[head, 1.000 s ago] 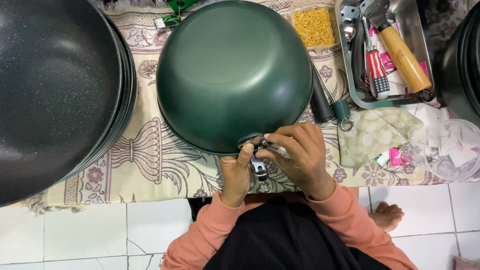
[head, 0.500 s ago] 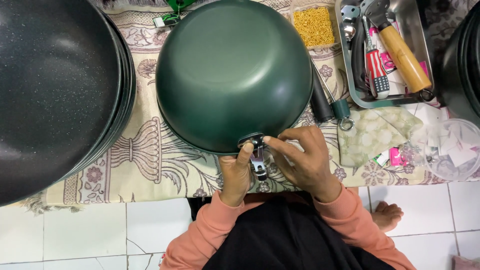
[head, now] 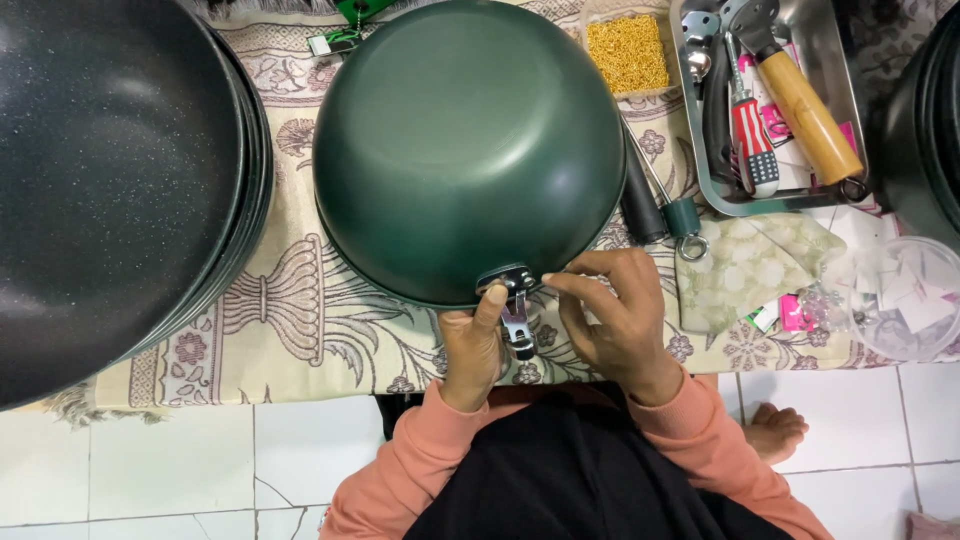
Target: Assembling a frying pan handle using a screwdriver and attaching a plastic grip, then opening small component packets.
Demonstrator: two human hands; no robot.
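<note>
Green pan [head: 468, 140] is sitting upside down in the middle of the patterned cloth [head: 300, 320], w/ its metal handle bracket [head: 515, 310] sticking out at the near edge, pointing at the person. Left hand [head: 472, 350] is under the rim, thumb up and pressed on the bracket where it meets the pan, other fingers curled together. Right hand [head: 620, 320] is just right of it, fingertips pinched together at the bracket's top edge; can't tell if there's a screw or smth tiny between them.

Left side: stack of dark speckled pans [head: 110, 180], overlapping the cloth. Back right: steel tray [head: 845, 70] w/ a wooden-handled tool [head: 805, 110] and a red/white striped screwdriver [head: 752, 145]. Next to the tray, clear box of small gold bits [head: 627, 52]. Black handle [head: 640, 200] lies btw pan and tray. Small pink packets [head: 795, 312] on the cloth's right edge, beside a clear round tub [head: 915, 300] of white paper labels. Green tag [head: 362, 8] at the top edge.
</note>
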